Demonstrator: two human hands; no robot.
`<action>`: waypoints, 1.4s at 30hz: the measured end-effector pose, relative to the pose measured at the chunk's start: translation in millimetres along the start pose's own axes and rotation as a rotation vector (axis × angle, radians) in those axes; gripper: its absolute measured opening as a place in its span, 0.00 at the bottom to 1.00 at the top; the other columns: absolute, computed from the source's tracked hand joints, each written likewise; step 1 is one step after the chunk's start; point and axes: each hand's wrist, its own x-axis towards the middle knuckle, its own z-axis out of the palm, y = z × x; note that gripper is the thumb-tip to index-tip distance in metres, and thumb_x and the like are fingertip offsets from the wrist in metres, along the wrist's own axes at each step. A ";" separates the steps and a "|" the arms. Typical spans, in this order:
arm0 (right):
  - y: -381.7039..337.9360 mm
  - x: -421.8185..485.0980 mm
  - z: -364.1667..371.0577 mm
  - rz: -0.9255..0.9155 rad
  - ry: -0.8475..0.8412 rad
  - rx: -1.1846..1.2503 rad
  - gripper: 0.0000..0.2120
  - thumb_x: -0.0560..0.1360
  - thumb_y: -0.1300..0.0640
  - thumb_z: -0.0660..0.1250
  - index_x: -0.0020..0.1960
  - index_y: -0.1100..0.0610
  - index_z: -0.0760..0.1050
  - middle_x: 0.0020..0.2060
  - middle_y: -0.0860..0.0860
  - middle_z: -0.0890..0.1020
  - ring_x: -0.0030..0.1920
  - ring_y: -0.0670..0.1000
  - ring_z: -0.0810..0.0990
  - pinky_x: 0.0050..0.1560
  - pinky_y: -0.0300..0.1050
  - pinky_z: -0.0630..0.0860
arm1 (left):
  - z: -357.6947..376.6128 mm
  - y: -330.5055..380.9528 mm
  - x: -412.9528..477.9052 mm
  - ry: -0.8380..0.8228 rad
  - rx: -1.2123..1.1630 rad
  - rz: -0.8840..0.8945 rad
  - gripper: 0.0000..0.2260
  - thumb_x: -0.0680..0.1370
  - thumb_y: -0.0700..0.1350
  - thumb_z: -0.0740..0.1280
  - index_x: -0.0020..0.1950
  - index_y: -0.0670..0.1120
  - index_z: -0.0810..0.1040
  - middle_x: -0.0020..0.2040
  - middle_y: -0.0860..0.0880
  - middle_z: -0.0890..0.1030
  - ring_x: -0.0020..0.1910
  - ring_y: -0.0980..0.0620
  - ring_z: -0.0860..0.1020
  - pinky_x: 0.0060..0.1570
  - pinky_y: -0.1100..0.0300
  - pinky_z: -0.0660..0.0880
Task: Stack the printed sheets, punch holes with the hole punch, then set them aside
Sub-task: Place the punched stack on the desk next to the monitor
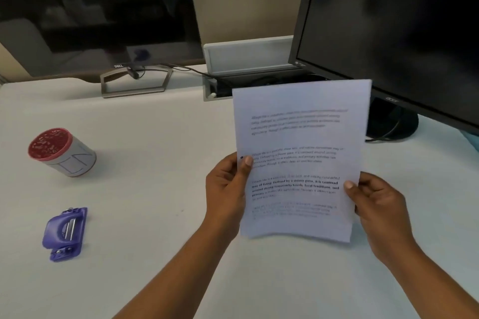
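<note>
The printed sheets [300, 137] stand upright in front of me as one white stack with paragraphs of text, their bottom edge at the desk. My left hand [226, 186] grips the left edge with the thumb on the front, just beside a small dark hole. My right hand [375, 202] grips the right edge lower down, thumb also on the front. The purple hole punch [66, 233] lies flat on the white desk at the lower left, well apart from both hands.
A grey cylinder with a red top [61, 153] stands on the white desk [155, 163] at the left. Two dark monitors, one at the back left [98, 13] and one at the back right [394, 28], rise behind. A cable tray [248, 59] sits between them.
</note>
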 end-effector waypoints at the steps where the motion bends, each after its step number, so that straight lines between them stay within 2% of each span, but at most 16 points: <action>1: -3.4 3.0 -2.2 -0.031 0.013 0.002 0.07 0.76 0.61 0.68 0.49 0.50 0.81 0.44 0.47 0.87 0.45 0.48 0.86 0.45 0.41 0.82 | 3.8 3.3 2.4 -0.026 0.000 0.045 0.07 0.80 0.39 0.64 0.52 0.40 0.83 0.47 0.46 0.87 0.46 0.48 0.85 0.43 0.57 0.81; 3: -8.0 9.0 -6.5 -0.073 0.024 0.003 0.07 0.76 0.62 0.68 0.49 0.51 0.81 0.44 0.47 0.87 0.46 0.49 0.85 0.49 0.43 0.82 | 9.5 6.2 7.4 -0.045 0.009 0.115 0.08 0.80 0.37 0.64 0.53 0.41 0.83 0.46 0.49 0.87 0.46 0.51 0.85 0.44 0.60 0.80; 6: -9.8 16.3 -8.6 -0.079 -0.001 -0.016 0.08 0.76 0.63 0.68 0.49 0.51 0.81 0.43 0.45 0.87 0.46 0.47 0.85 0.48 0.40 0.81 | 12.6 -1.2 13.8 -0.021 0.052 0.114 0.08 0.79 0.37 0.65 0.52 0.43 0.83 0.46 0.50 0.87 0.46 0.52 0.84 0.44 0.62 0.79; 10: -1.8 22.0 -9.5 -0.037 -0.039 -0.046 0.09 0.77 0.64 0.67 0.49 0.50 0.81 0.42 0.41 0.87 0.43 0.42 0.85 0.42 0.32 0.79 | 13.0 -19.7 19.1 0.006 0.122 0.032 0.08 0.79 0.39 0.67 0.55 0.41 0.83 0.49 0.45 0.87 0.48 0.45 0.85 0.47 0.52 0.82; 16: 6.0 37.7 -18.9 -0.035 -0.008 -0.084 0.07 0.78 0.62 0.65 0.49 0.52 0.80 0.38 0.41 0.86 0.37 0.39 0.82 0.36 0.30 0.76 | 20.6 -31.1 29.0 0.068 0.120 -0.061 0.07 0.77 0.39 0.70 0.54 0.42 0.84 0.49 0.45 0.87 0.47 0.44 0.85 0.47 0.51 0.83; 20: 5.7 56.9 -24.6 -0.008 0.031 -0.069 0.06 0.77 0.61 0.67 0.49 0.52 0.81 0.40 0.43 0.87 0.40 0.44 0.84 0.39 0.35 0.80 | 22.8 -35.6 44.0 0.071 0.178 -0.136 0.07 0.77 0.41 0.70 0.53 0.42 0.84 0.48 0.45 0.87 0.47 0.46 0.85 0.47 0.54 0.82; 23: 4.6 76.3 -27.3 0.045 0.033 -0.066 0.06 0.77 0.61 0.68 0.48 0.52 0.82 0.41 0.47 0.87 0.42 0.48 0.86 0.45 0.44 0.81 | 24.4 -37.1 58.7 0.096 0.223 -0.172 0.05 0.77 0.39 0.71 0.52 0.42 0.83 0.45 0.43 0.87 0.42 0.50 0.85 0.44 0.56 0.82; 26: 4.4 99.0 -27.6 0.143 0.000 -0.051 0.05 0.76 0.62 0.68 0.50 0.55 0.82 0.43 0.51 0.88 0.45 0.54 0.86 0.51 0.50 0.80 | 27.3 -37.3 76.7 0.089 0.271 -0.212 0.05 0.78 0.38 0.69 0.53 0.40 0.82 0.42 0.45 0.87 0.39 0.51 0.84 0.42 0.57 0.82; 28: 5.8 113.5 -26.1 0.199 -0.026 -0.046 0.06 0.76 0.63 0.68 0.52 0.58 0.81 0.47 0.56 0.87 0.47 0.57 0.85 0.54 0.53 0.80 | 29.2 -38.9 88.8 0.086 0.295 -0.244 0.04 0.78 0.38 0.69 0.50 0.40 0.83 0.42 0.44 0.87 0.40 0.48 0.84 0.45 0.54 0.83; 34: 15.5 154.4 -19.4 0.246 -0.037 -0.091 0.04 0.75 0.64 0.69 0.49 0.58 0.81 0.46 0.56 0.86 0.47 0.57 0.85 0.54 0.54 0.80 | 34.9 -48.5 121.5 0.131 0.364 -0.295 0.04 0.76 0.38 0.72 0.41 0.41 0.81 0.40 0.41 0.85 0.39 0.46 0.83 0.46 0.52 0.83; 37: 20.2 170.0 -13.6 0.200 -0.048 -0.182 0.04 0.75 0.64 0.69 0.50 0.60 0.80 0.45 0.57 0.85 0.44 0.56 0.84 0.49 0.48 0.80 | 34.4 -58.2 135.4 0.180 0.456 -0.288 0.05 0.75 0.40 0.73 0.39 0.42 0.82 0.43 0.37 0.85 0.38 0.45 0.81 0.50 0.45 0.82; 39: 22.8 179.6 -9.6 0.163 -0.049 -0.263 0.03 0.75 0.64 0.70 0.49 0.59 0.80 0.44 0.57 0.85 0.41 0.54 0.84 0.45 0.45 0.79 | 35.6 -62.9 142.8 0.187 0.482 -0.292 0.05 0.75 0.41 0.73 0.40 0.41 0.82 0.42 0.38 0.85 0.37 0.45 0.81 0.49 0.44 0.82; 42: 25.3 193.1 -6.8 0.129 -0.042 -0.369 0.03 0.74 0.62 0.71 0.48 0.59 0.80 0.42 0.55 0.85 0.40 0.53 0.84 0.45 0.46 0.79 | 38.2 -68.4 152.2 0.180 0.526 -0.298 0.05 0.75 0.41 0.73 0.39 0.41 0.82 0.40 0.41 0.85 0.35 0.47 0.80 0.46 0.47 0.82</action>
